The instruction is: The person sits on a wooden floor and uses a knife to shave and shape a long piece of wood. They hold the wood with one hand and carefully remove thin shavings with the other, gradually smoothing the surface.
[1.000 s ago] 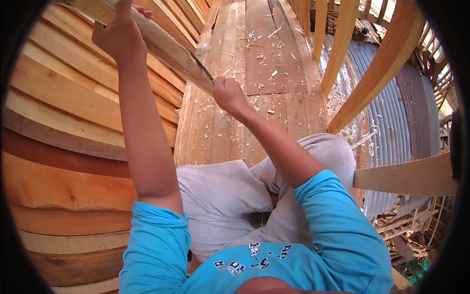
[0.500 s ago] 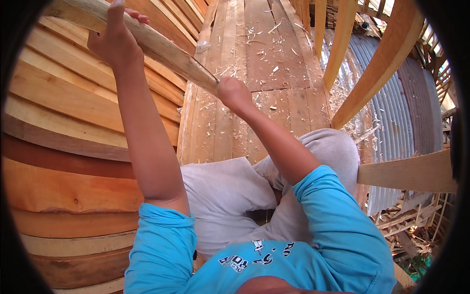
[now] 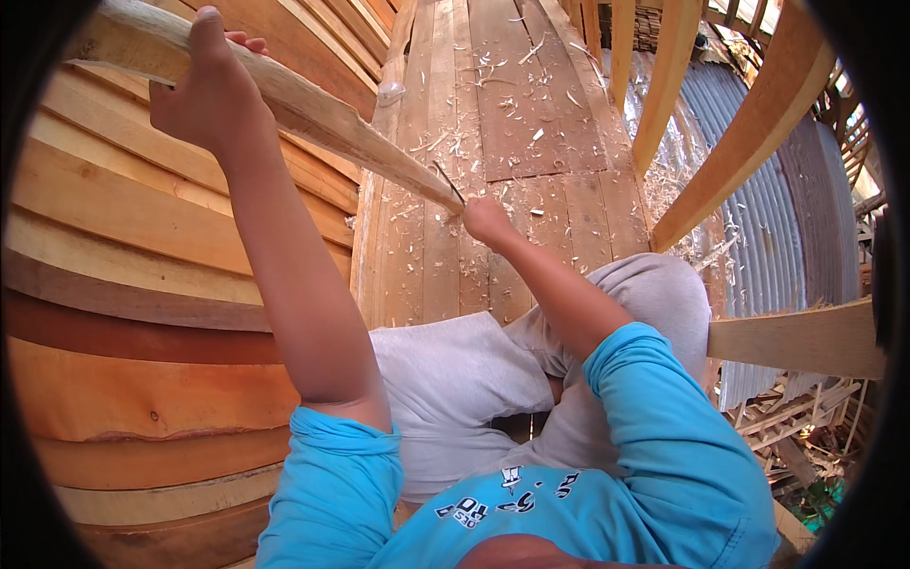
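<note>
My left hand wraps around a long, pale wooden pole at the upper left, thumb along its top. The pole slants down to the right and narrows toward its near end. At that end, my right hand is closed in a fist around the handle of a knife. Only the knife's thin dark blade shows, pointing up and to the left beside the pole's tip. The handle is hidden inside the fist. I cannot tell whether the blade touches the wood.
Wood shavings litter the plank floor ahead of my grey-clad legs. A curved wall of boards rises at left. Upright wooden ribs stand along the right, with corrugated metal sheets beyond them. A small clear plastic item lies by the left wall.
My right hand has moved right and toward me with the knife, whose blade now angles away from the pole. The pole's near end has shifted the same way. My left hand has moved slightly left.
</note>
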`<state>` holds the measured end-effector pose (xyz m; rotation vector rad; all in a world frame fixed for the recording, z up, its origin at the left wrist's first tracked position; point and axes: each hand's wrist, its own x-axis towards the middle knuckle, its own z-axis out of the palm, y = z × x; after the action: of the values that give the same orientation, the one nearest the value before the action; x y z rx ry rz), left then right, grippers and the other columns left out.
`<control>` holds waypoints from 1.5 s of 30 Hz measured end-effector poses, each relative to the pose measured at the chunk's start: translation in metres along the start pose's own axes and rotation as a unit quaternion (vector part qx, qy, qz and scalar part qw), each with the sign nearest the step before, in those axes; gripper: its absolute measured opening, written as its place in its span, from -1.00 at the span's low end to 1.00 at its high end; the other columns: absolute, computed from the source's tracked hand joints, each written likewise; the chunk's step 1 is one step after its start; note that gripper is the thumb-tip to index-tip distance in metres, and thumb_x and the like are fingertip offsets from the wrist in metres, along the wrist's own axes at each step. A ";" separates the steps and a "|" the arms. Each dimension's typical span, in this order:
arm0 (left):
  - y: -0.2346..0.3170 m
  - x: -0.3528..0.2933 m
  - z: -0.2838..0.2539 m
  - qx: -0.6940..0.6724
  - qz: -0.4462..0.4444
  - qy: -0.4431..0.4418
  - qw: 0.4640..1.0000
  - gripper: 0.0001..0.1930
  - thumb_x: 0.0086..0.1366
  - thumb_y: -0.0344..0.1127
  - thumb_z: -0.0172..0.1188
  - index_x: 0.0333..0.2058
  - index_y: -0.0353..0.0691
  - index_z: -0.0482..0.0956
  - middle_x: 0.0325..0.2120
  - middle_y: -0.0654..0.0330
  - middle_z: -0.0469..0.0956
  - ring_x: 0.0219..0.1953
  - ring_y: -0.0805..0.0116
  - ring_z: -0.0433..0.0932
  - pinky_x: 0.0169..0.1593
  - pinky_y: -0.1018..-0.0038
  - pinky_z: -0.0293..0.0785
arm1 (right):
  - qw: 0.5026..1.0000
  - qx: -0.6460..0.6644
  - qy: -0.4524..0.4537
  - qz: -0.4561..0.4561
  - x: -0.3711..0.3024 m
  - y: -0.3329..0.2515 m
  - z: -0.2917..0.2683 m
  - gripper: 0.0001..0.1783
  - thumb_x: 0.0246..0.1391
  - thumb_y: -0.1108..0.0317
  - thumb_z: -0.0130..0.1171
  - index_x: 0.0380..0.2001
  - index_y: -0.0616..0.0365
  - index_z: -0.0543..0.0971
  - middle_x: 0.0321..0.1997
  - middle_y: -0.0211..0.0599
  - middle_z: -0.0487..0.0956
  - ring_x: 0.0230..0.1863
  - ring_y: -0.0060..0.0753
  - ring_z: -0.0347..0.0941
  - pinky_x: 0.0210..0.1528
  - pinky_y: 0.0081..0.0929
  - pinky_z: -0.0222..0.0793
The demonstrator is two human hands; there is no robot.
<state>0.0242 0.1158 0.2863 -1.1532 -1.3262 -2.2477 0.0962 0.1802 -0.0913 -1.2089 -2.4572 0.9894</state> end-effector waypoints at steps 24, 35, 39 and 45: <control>-0.012 0.008 -0.025 0.003 0.028 -0.001 1.000 -0.65 0.08 -0.46 0.30 -0.19 -0.49 0.40 -0.49 0.02 0.50 -0.59 0.26 0.50 -0.49 0.37 0.58 | 0.977 0.207 -0.003 0.053 -0.023 -0.095 -0.075 -0.47 0.25 0.09 -0.26 -0.20 0.27 0.61 -0.15 0.20 0.61 -0.06 0.24 0.53 0.05 0.01 0.40; -0.011 0.009 -0.035 -0.019 0.030 -0.009 0.999 -0.61 0.08 -0.46 0.28 -0.14 -0.52 0.40 -0.51 0.00 0.52 -0.60 0.30 0.52 -0.51 0.43 0.56 | 0.994 0.112 0.010 -0.015 -0.016 -0.086 -0.051 -0.52 0.28 0.18 -0.20 -0.20 0.39 0.59 -0.16 0.24 0.61 -0.12 0.21 0.58 -0.02 0.00 0.47; -0.011 0.008 -0.024 -0.021 0.010 0.030 0.999 -0.65 0.08 -0.49 0.24 -0.17 -0.54 0.39 -0.53 0.01 0.51 -0.60 0.32 0.51 -0.50 0.45 0.56 | 0.965 0.243 0.036 0.091 -0.003 -0.036 -0.019 -0.44 0.29 0.12 -0.28 -0.25 0.40 0.59 -0.20 0.29 0.60 -0.13 0.31 0.55 0.04 0.03 0.42; -0.010 0.008 -0.040 0.036 0.034 0.111 0.993 -0.67 0.08 -0.52 0.17 -0.19 -0.61 0.37 -0.54 0.01 0.51 -0.61 0.32 0.50 -0.50 0.46 0.55 | 0.969 0.244 0.028 0.030 -0.021 -0.105 -0.053 -0.39 0.30 0.11 -0.34 -0.35 0.39 0.62 -0.26 0.30 0.60 -0.15 0.34 0.53 0.05 0.02 0.41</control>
<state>-0.0065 0.0892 0.2761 -0.8809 -1.2508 -2.1864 0.0696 0.1435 0.0195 -1.1204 -1.9717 1.4441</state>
